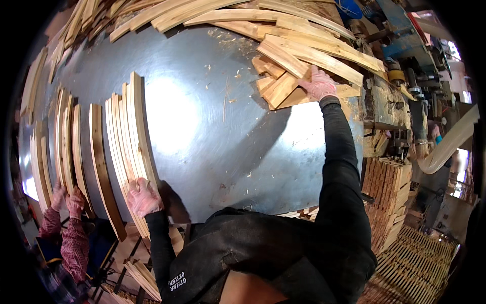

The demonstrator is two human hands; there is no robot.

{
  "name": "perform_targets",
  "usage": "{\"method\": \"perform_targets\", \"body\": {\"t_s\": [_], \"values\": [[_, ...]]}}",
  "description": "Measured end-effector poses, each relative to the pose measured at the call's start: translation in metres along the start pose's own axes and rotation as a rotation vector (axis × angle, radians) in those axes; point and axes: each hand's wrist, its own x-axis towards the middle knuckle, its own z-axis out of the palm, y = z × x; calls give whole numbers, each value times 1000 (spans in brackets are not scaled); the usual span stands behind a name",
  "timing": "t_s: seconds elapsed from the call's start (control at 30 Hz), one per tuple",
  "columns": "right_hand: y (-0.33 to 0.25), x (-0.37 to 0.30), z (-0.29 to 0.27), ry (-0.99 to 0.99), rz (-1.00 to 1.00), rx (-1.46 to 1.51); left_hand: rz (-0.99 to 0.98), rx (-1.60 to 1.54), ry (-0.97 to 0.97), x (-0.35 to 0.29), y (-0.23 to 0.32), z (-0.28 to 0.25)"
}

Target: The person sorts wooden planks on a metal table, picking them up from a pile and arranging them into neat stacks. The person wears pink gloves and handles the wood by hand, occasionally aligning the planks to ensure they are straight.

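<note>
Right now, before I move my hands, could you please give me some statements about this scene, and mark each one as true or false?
1. The person's left hand touches a bundle of pale, narrow wooden strips. True.
2. The person's right hand rests on bare metal. False: it is on a heap of short, light-brown wooden boards.
3. The flat, grey metal tabletop reflects bright light. True.
4. The red patterned sleeves of another person are at the picture's right. False: they are at the lower left.
5. The ribbed, whitish hose is to the right of the tabletop. True.
</note>
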Motion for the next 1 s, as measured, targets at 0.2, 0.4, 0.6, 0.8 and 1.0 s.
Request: {"method": "perform_targets", "body": {"t_s": [0.2,0.4,0.6,0.8,1.0], "values": [[-80,-33,-10,-239,-861,444,-363,-1560,-490,54,155,-42],[-105,-2,-19,-47,-843,754,-464,-2016,-881,82,232,-26],[-37,80,-19,234,-619,-144,-324,-704,-827,99,121,39],[-54,79,-31,-36,-487,-31,-323,-222,-408,64,47,14],[-61,107,-26,-140,-317,-16,-167,-26,-32,61,49,11]]}}
